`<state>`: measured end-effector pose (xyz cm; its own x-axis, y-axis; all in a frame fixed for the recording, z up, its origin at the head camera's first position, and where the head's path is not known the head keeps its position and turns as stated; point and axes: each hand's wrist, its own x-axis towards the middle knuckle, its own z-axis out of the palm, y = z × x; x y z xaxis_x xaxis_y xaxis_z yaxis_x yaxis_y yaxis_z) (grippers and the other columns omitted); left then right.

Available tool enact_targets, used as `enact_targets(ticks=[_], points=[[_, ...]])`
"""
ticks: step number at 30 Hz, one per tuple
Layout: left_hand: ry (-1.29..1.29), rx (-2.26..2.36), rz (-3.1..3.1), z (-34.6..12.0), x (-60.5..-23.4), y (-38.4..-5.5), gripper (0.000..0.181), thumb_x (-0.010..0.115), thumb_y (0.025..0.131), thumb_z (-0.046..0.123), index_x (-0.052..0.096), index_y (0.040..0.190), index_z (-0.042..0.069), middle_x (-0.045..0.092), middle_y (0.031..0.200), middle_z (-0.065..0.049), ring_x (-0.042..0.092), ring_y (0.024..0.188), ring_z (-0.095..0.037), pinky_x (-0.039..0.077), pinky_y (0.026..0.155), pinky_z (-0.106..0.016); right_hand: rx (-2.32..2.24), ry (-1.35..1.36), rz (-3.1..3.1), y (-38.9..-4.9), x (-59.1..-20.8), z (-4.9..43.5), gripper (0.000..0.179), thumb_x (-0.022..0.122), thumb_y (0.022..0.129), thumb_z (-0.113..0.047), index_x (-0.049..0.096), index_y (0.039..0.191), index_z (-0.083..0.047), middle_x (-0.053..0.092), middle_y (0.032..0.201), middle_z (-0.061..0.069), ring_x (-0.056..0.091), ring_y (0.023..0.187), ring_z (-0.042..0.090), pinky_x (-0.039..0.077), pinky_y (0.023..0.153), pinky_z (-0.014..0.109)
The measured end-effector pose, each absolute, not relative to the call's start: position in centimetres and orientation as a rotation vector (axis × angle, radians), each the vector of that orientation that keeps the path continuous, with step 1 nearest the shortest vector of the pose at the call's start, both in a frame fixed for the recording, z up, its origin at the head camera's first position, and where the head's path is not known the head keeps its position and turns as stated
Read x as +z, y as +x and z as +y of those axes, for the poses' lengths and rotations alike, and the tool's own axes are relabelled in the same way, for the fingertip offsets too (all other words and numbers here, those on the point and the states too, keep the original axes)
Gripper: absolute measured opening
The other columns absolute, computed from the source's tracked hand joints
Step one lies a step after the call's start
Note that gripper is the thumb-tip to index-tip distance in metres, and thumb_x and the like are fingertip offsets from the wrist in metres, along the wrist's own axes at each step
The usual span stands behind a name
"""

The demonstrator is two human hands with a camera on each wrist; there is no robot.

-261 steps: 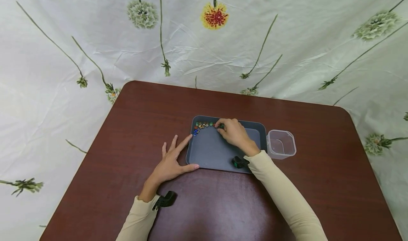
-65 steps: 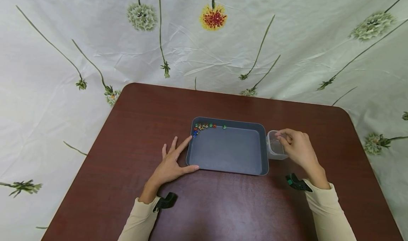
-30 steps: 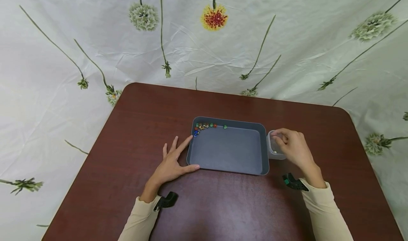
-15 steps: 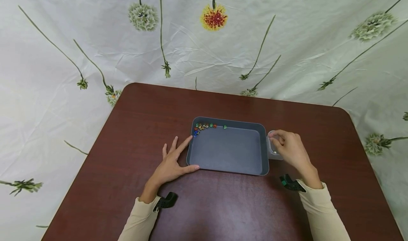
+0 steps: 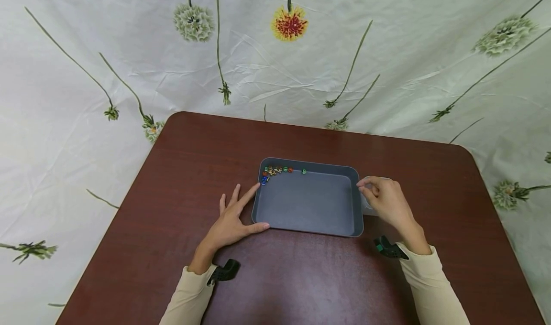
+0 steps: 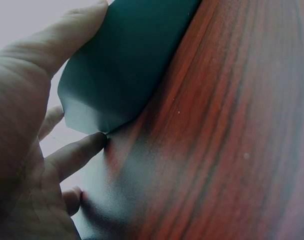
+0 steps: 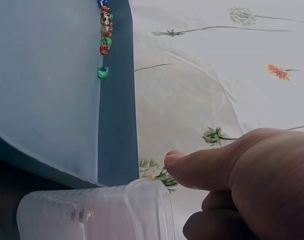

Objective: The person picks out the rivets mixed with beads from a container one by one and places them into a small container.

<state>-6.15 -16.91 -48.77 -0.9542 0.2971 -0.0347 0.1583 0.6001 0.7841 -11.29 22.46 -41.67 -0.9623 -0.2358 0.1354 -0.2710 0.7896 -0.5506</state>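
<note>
Right hand [image 5: 385, 200] shifted left, fingers [image 5: 372, 179] near the tray [image 5: 307, 200], whether pinching anything unclear.

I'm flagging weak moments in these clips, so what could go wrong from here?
The bare right hand appears above the translucent plastic container beside the grey rectangular tray, so it might knock the container over. The hand looks pinched, but whether it holds anything is hidden; anything dropped here could land outside the tray. The shiny green bead sits apart from the row of multicoloured beads, so a brush might roll it.
</note>
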Motion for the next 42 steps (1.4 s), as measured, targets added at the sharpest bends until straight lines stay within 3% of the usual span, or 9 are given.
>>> enact_targets(ticks=[10, 17, 42], points=[[0.378, 1.286, 2.661, -16.9, -48.9, -6.1, 0.101, 0.082, 0.079, 0.052, 0.024, 0.161, 0.032, 0.030, 0.164, -0.007, -0.003, 0.156, -0.035, -0.016, 0.116, -0.065, 0.907, 0.451, -2.894, -11.4, -42.0, 22.0, 0.010, 0.070, 0.093, -0.004, 0.076, 0.101, -0.003, 0.027, 0.050, -0.009, 0.026, 0.043, 0.006, 0.026, 0.044, 0.023], [0.383, 1.294, 2.656, -17.0, -48.7, -5.9, 0.100, 0.081, 0.080, 0.051, 0.025, 0.160, 0.032, 0.030, 0.164, -0.007, -0.003, 0.156, -0.035, -0.017, 0.115, -0.066, 0.833, 0.493, -2.895, -11.7, -42.0, 21.1, 0.011, 0.072, 0.093, -0.010, 0.077, 0.101, -0.005, 0.029, 0.050, -0.008, 0.025, 0.043, 0.005, 0.022, 0.047, 0.023], [0.393, 1.288, 2.667, -16.9, -48.8, -6.1, 0.100, 0.081, 0.080, 0.051, 0.024, 0.160, 0.034, 0.030, 0.164, -0.005, -0.003, 0.156, -0.035, -0.016, 0.115, -0.066, 0.934, 0.566, -2.957, -13.1, -41.7, 18.3, 0.015, 0.069, 0.096, -0.010, 0.075, 0.107, -0.003, 0.029, 0.046, -0.005, 0.026, 0.037, 0.008, 0.025, 0.042, 0.023]])
